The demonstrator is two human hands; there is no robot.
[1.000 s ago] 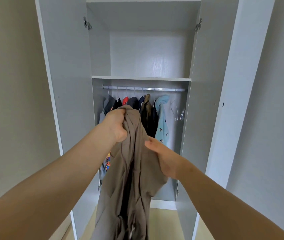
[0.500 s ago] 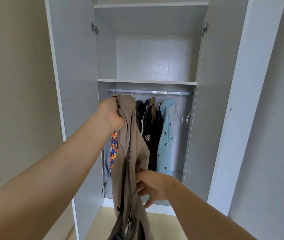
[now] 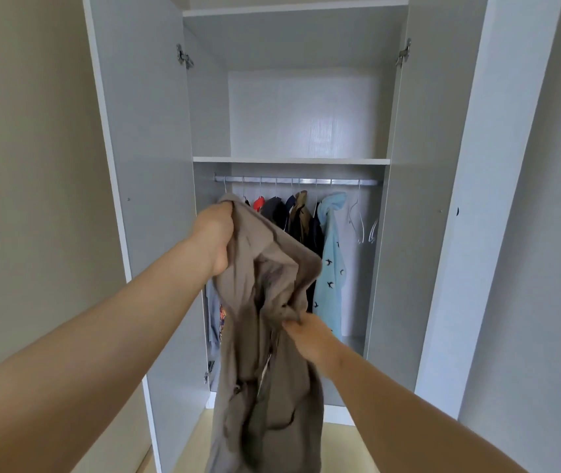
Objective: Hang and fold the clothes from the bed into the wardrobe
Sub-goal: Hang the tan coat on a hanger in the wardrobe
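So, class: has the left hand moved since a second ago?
Yes: the left hand has risen, closer to the rail.

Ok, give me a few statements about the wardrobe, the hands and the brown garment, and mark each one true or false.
1. Both doors of the wardrobe stand open. True.
2. The left hand grips the brown garment near its top. True.
3. The right hand holds nothing. False: it grips a fold of the garment lower down.
4. The rail is bare. False: several clothes hang from it, among them a light blue shirt, with empty hangers near its right end.
5. The brown garment hangs on the rail. False: it hangs from the left hand, in front of the wardrobe.
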